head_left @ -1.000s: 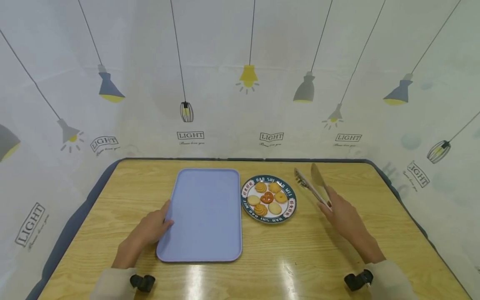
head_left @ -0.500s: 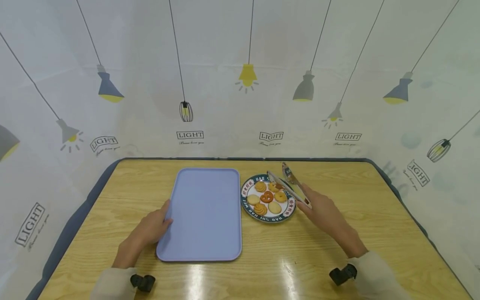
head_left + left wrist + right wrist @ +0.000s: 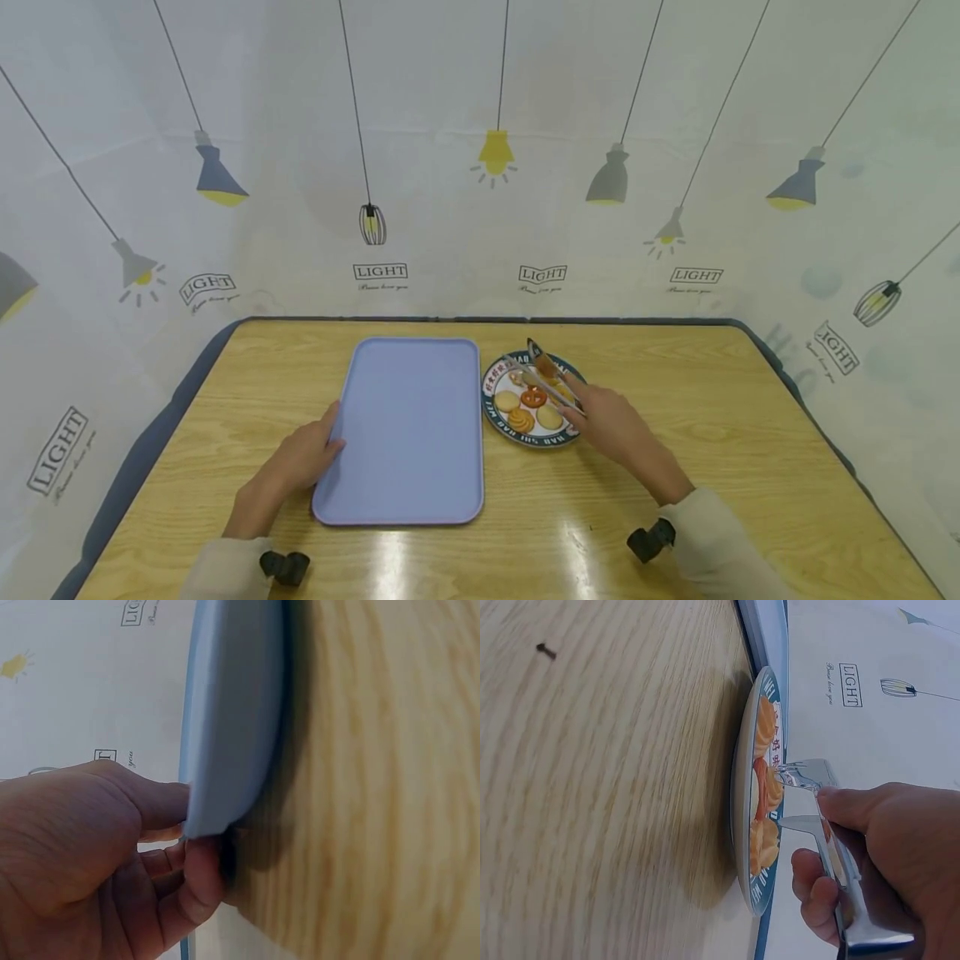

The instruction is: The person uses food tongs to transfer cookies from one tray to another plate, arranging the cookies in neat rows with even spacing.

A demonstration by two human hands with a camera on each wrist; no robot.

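Observation:
My left hand [image 3: 303, 454] grips the left edge of a pale blue-purple tray [image 3: 405, 433]. In the left wrist view the thumb lies on top of the tray's rim and the fingers curl under it. My right hand [image 3: 611, 421] holds metal tongs [image 3: 844, 862] over a round plate [image 3: 543, 440] with a dark green lettered rim. Their spread tips reach down around a swirled cookie [image 3: 773, 791] at the far side of the plate. Also on the plate are a brown pretzel-shaped cookie [image 3: 533, 397], a smooth round cookie [image 3: 507, 402] and another swirled one [image 3: 521, 419].
Tray and plate stand side by side on a wooden table [image 3: 675, 517], the plate close to the tray's right edge. Behind the table's dark edge hangs a pale backdrop [image 3: 450, 183] printed with lamps.
My right hand has carried the tongs leftward from beside the plate to over it, and the tips have come down at the cookies. My left hand and the tray have stayed put.

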